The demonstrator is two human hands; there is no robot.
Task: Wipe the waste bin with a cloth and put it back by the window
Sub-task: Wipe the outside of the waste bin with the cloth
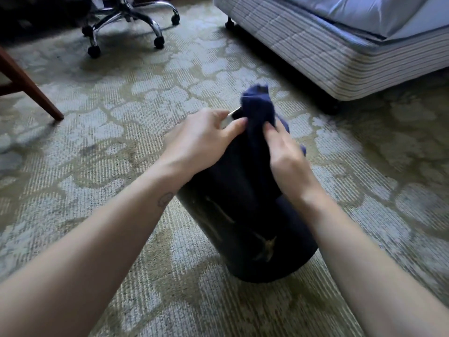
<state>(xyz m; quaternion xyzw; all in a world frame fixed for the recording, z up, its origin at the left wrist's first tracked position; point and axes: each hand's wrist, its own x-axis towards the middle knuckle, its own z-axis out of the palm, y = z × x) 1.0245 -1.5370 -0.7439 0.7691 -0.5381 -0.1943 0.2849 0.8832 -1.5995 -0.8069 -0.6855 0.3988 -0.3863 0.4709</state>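
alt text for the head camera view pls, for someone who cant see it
Two bare hands work at a dark cylindrical waste bin on patterned beige carpet: the left hand grips its rim and the right hand presses a dark blue cloth against it. A wheeled office chair base and a striped bed base stand behind.

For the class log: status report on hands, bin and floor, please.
Left hand gripping dark cylindrical waste bin at rim. Right hand holding dark blue cloth at bin top. Bin on patterned carpet; nothing around it.
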